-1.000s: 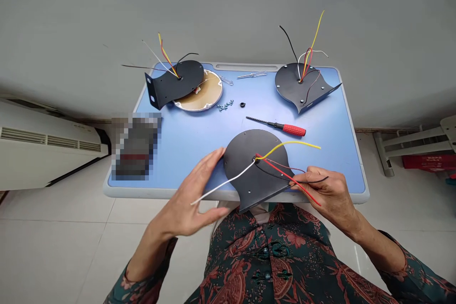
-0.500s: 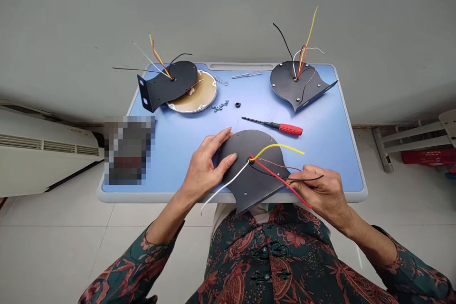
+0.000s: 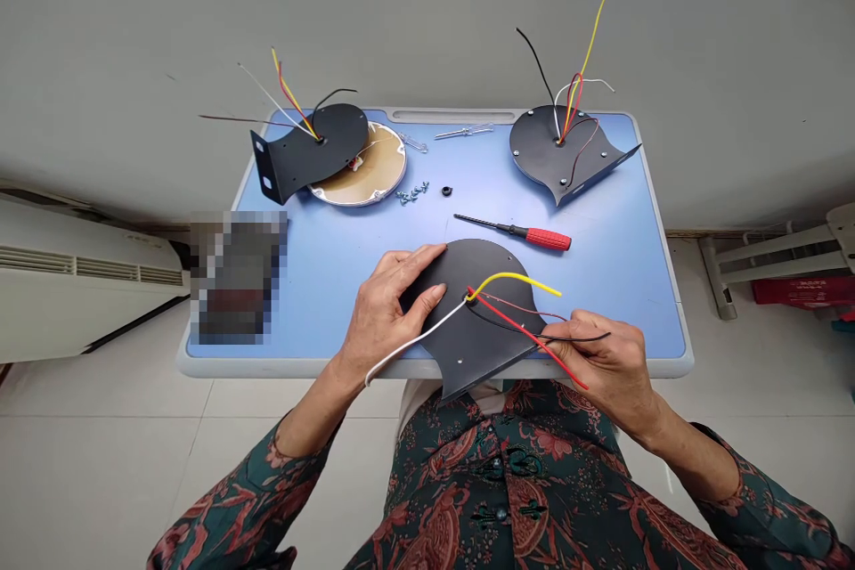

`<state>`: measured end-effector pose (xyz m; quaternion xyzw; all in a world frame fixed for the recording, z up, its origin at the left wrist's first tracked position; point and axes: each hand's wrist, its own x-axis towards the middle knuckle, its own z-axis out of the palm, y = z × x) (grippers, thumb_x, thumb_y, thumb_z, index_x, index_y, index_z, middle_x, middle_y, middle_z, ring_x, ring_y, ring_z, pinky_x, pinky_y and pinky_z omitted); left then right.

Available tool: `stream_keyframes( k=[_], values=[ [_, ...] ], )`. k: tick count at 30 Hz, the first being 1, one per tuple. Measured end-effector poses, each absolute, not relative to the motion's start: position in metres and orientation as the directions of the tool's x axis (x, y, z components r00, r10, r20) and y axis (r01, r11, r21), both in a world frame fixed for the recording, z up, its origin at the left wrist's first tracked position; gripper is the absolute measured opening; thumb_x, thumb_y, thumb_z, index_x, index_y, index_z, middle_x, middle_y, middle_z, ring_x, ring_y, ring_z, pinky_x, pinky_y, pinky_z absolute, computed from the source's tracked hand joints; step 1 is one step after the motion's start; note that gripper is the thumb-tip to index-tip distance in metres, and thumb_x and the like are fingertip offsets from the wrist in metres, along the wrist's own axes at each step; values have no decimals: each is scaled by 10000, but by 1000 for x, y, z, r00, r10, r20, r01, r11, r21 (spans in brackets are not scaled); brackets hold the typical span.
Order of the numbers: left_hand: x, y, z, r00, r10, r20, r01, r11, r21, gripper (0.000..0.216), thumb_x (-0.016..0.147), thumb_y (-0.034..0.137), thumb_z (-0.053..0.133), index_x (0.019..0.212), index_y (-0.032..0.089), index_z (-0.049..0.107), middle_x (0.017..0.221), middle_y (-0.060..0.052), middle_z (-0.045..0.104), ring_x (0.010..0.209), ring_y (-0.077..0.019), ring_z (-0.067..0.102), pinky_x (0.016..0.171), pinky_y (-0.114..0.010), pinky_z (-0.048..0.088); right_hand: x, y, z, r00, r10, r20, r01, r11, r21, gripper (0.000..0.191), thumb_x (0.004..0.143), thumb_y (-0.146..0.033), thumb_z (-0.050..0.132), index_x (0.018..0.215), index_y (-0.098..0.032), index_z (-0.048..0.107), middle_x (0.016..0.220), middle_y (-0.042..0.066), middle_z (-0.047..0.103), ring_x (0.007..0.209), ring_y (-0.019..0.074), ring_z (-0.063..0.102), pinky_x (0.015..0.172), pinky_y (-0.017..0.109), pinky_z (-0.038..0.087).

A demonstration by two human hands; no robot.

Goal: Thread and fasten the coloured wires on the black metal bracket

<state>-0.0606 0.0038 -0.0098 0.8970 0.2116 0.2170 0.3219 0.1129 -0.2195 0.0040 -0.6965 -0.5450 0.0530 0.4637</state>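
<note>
A black metal bracket plate [image 3: 468, 343] lies near the table's front edge, its bent end overhanging toward me. White, yellow, red, black and thin brown wires rise through its centre hole. My left hand [image 3: 384, 312] is closed around the plate's left side, thumb on top and fingers along the rim. With my right hand [image 3: 611, 365] I pinch the plate's right corner; the red and black wires cross over that hand. Beyond the plate rests a screwdriver [image 3: 546, 239] with a red handle. A small black ring-shaped piece [image 3: 447, 191] and several screws [image 3: 411, 194] lie farther back.
At the back left, another black bracket [image 3: 327, 165] leans on a round tan-backed disc [image 3: 384, 178]. A third wired bracket [image 3: 588, 151] with screws in it sits at the back right. A clear slim packet [image 3: 464, 132] lies between them. A blurred dark object [image 3: 240, 285] occupies the left.
My left fingers have shifted slightly right along the plate's rim. The white wire's free end has moved left, and the yellow wire's tip sits a little lower. My view has shifted slightly.
</note>
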Motion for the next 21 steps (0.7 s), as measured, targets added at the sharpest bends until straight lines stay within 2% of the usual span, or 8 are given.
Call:
stream_keyframes(
  k=[12, 21],
  values=[
    [-60, 4, -12, 813, 497, 303, 195, -723, 663, 422, 981, 308, 587, 1391, 212, 604, 1303, -82, 694, 1108, -223, 613, 997, -403, 535, 110, -218, 0, 407, 802, 438, 711, 23, -703, 120, 905, -99, 670, 830, -174, 726, 567, -41, 546, 489, 77, 393, 469, 230, 330],
    [-60, 3, -8, 816, 513, 266, 221, -703, 676, 431, 968, 317, 598, 1382, 199, 605, 1273, -84, 692, 1095, -222, 616, 991, -387, 530, 107, -218, -4, 421, 783, 458, 711, 29, -703, 120, 906, -93, 668, 823, -157, 725, 563, -45, 523, 491, 74, 368, 475, 232, 316]
  ],
)
